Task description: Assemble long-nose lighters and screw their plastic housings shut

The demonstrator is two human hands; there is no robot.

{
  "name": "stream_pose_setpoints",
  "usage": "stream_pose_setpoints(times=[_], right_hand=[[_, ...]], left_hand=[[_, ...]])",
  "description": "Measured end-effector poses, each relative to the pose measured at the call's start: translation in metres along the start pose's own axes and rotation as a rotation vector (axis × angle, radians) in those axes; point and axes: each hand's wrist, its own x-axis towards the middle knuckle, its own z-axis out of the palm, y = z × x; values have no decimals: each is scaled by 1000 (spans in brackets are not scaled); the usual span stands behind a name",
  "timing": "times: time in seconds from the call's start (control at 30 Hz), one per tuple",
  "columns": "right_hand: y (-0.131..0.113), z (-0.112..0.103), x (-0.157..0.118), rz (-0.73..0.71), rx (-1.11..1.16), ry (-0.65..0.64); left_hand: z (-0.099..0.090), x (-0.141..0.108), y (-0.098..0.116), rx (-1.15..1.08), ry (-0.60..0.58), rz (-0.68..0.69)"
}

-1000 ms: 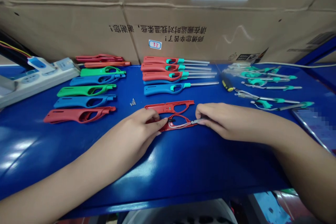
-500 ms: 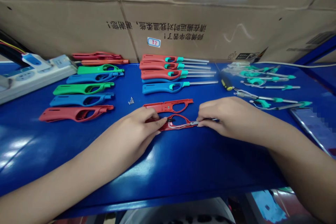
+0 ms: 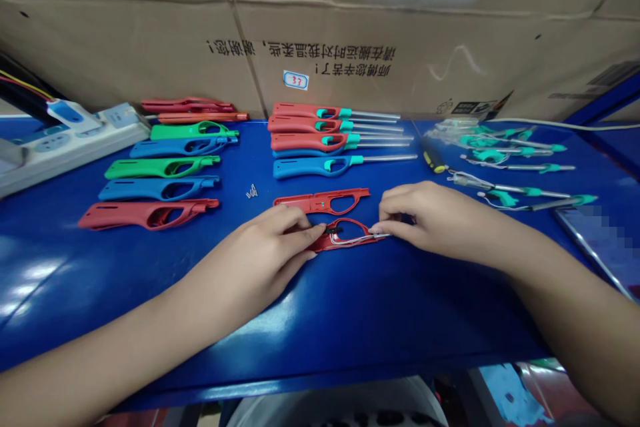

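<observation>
Well, R hand point(image 3: 421, 215) pinch-curled @ tube point(image 3: 382, 236)

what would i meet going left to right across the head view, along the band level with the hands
Whole red handle → left hand → open red handle half with pale wires → right hand → flat phone-like device, partly blurred

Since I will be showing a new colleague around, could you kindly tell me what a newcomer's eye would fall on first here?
Probably the left hand on a red shell half at the centre, and the right hand at its right end. Next, perhaps, the red and blue lighters lined up behind them, and the cardboard across the back.
</observation>
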Motion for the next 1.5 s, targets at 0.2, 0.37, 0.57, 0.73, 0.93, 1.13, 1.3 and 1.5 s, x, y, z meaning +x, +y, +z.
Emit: stream_pose_setpoints(times=[0.2, 0.37, 0.57, 0.73, 0.93, 1.13, 1.3, 1.5], right_hand=[[7, -1, 4, 61, 245, -118], [5, -3, 3, 100, 281, -123], [6, 1, 7, 190, 343, -117], [4, -1, 6, 117, 364, -44], [-16, 17, 9, -110, 263, 250], [-19, 33, 15, -123, 193, 223], [-17, 37, 18, -179, 230, 275], [-21, 30, 12, -98, 232, 273]], left_hand=[[3, 1, 2, -38, 20, 12], [4, 2, 3, -30, 17, 4], [4, 2, 4, -42, 19, 7], [4, 2, 3, -44, 21, -13], [6, 1, 3, -33, 35, 13], [7, 1, 3, -47, 25, 7], [6, 3, 1, -35, 11, 41], [4, 3, 13, 157, -38, 12]])
